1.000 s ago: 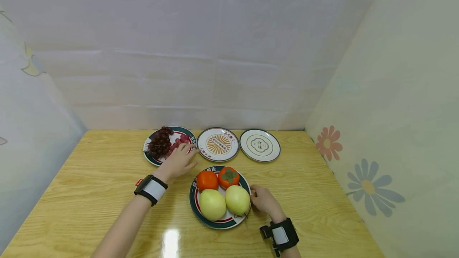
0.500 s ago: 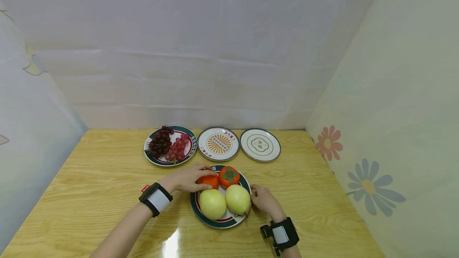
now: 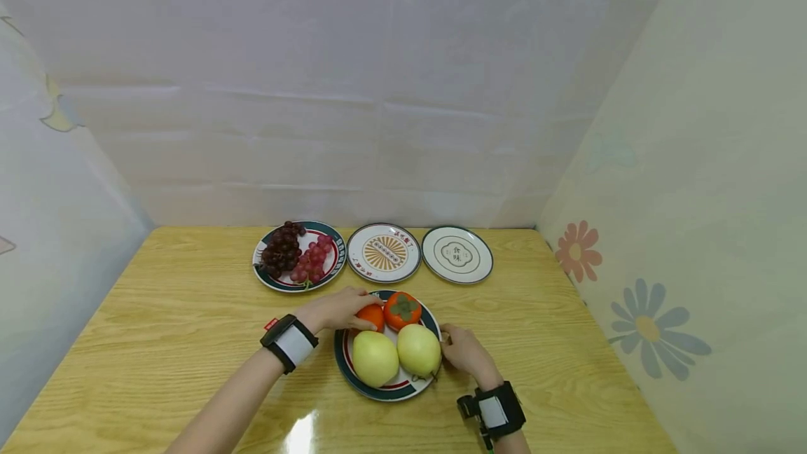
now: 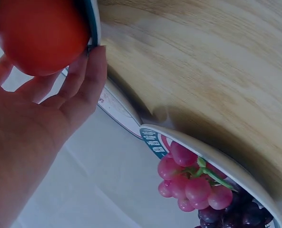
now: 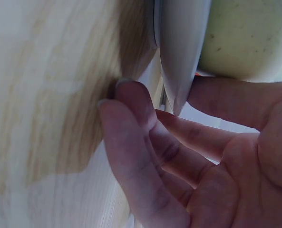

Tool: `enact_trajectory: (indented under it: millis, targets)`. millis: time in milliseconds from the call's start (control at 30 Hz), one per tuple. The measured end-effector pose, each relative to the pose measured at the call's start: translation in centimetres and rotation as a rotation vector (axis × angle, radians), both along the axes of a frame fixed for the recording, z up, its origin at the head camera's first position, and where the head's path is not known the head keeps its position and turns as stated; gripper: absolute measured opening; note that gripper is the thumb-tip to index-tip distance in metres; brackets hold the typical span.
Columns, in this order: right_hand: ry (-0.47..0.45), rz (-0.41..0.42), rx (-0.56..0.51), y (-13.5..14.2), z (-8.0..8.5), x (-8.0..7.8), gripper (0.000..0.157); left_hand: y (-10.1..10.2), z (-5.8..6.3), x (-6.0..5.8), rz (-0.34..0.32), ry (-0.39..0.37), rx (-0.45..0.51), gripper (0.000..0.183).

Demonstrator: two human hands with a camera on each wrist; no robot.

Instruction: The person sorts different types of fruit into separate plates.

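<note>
A plate with a dark green rim [image 3: 345, 366] holds two orange-red persimmons and two pale yellow-green pears. My left hand [image 3: 337, 309] has its fingers and thumb around the left persimmon [image 3: 372, 315], partly covering it. In the left wrist view, that persimmon [image 4: 41, 38] sits against the fingers by the plate's rim. The other persimmon [image 3: 403, 309], leaf side up, lies beside it. Nearer to me are the left pear [image 3: 375, 359] and right pear [image 3: 419, 350]. My right hand [image 3: 468, 354] pinches the plate's right edge; the right wrist view shows its thumb [image 5: 226, 99] inside the rim.
Behind stand three plates in a row. The left plate [image 3: 337, 265] bears dark grapes [image 3: 281, 252] and pink grapes [image 3: 312, 261]. Beside it are a sunburst-patterned plate [image 3: 384, 273] and a plain-rimmed white plate [image 3: 457, 275]. Cloth-covered walls [image 3: 378, 125] border the wooden table [image 3: 157, 314].
My left hand has moved from over the pink grapes down to the left persimmon and now holds it. The right hand keeps its place at the plate's edge.
</note>
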State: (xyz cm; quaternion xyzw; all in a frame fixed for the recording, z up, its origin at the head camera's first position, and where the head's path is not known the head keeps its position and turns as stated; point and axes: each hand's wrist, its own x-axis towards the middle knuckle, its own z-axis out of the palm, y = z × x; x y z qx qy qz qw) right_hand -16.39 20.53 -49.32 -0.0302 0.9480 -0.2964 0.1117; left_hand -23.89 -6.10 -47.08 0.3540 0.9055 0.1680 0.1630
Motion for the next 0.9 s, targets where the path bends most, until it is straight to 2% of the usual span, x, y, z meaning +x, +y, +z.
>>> enact_trajectory:
  millis: [267,367,633,800,900]
  targets:
    - [0.003,0.02,-0.017,0.0,0.1,0.0,0.033,0.3,0.2,-0.8,-0.016,0.035,0.025,0.047]
    - [-0.007,0.017,-0.031,0.0,0.2,0.1,0.033,0.2,0.5,-1.4,0.0,0.033,0.048,0.046]
    - [-0.022,0.001,-0.053,0.2,0.3,0.1,0.035,0.9,1.5,-3.9,0.135,0.064,0.071,0.053]
    - [-0.001,0.015,-0.041,0.3,0.1,0.1,0.034,1.5,0.7,-5.9,0.246,0.099,0.115,0.058]
    - [0.001,0.021,-0.032,0.2,-0.1,0.2,0.034,1.8,0.0,-6.9,0.319,0.158,0.127,0.058]
